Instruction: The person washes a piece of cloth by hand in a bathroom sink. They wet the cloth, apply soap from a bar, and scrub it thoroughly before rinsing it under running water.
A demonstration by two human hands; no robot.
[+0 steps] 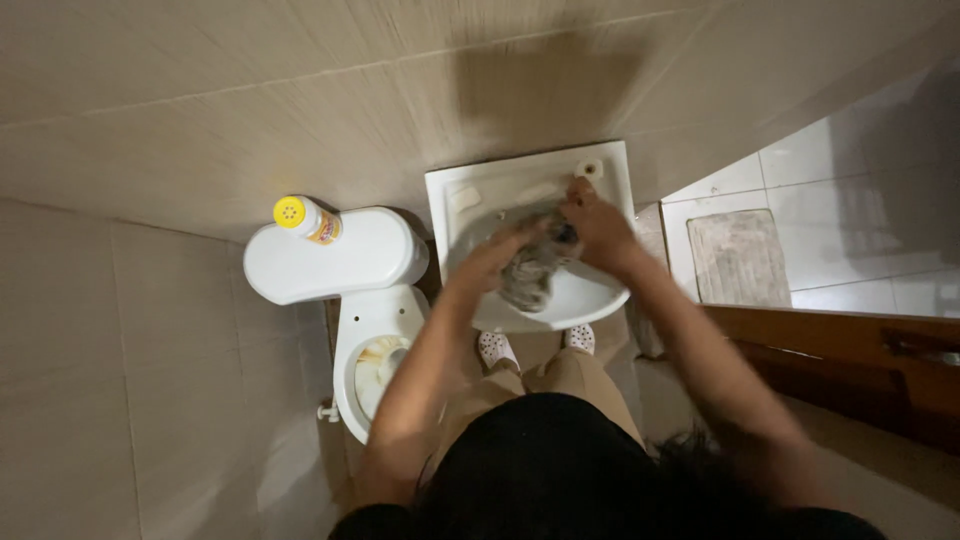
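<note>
White porcelain fills the middle of the view: a small sink (470,195) fixed to the tan tiled wall, with both of the person's arms reaching into its bowl. The left hand (492,262) is closed around a grey, sodden-looking cloth (527,275) that lies bunched in the basin; the right hand (597,225) curls its fingers onto the upper end of the same cloth, at about one o'clock from the left hand, just below the tap (588,169) at the sink's far corner. Whether water is running I cannot tell.

By my reading the step in hand is scrubbing or wringing the cloth in the basin, both hands working it against each other. A next move would call for a firm two-handed twist held low over the bowl, so drips fall inside the rim rather than onto the white clogs (495,348) showing below it.

At nine o'clock from the sink stands a toilet (375,345), its lid up and its bowl stained brown. On the left end of its tank (350,255) lies a bottle (305,220): a round yellow cap with small holes, a white body and an orange and red band of label; its print is too small to make out. At three o'clock a pale mat (738,258) lies on white floor tiles, beyond a dark wooden door edge (850,345).
</note>
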